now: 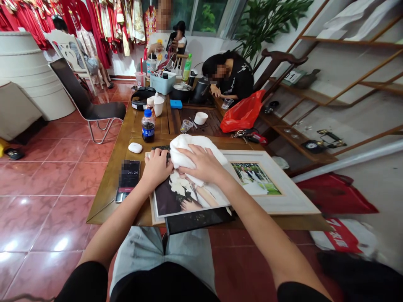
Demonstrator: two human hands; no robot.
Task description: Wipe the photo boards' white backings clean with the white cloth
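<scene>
My right hand [203, 163] presses on a bunched white cloth [182, 147], its fingers bent over the folds. The cloth lies on the upper part of a large photo print [179, 195] showing white flowers and a hand; it hides part of the picture. My left hand [157, 167] rests at the print's upper left edge, its fingers slightly apart and the cloth close beside them. Below the print, a black flat panel [198, 220] sticks out over the table's front edge. To the right lies a pale framed photo [256, 178] of people outdoors, partly covered by my right forearm.
On the wooden table [107, 201] at left are a phone [129, 178], a white case [135, 147] and a dark drink bottle [147, 126]. Beyond are a white bowl [200, 118], a red bag [244, 113] and keys [245, 135]. A person [234, 75] leans on the far side.
</scene>
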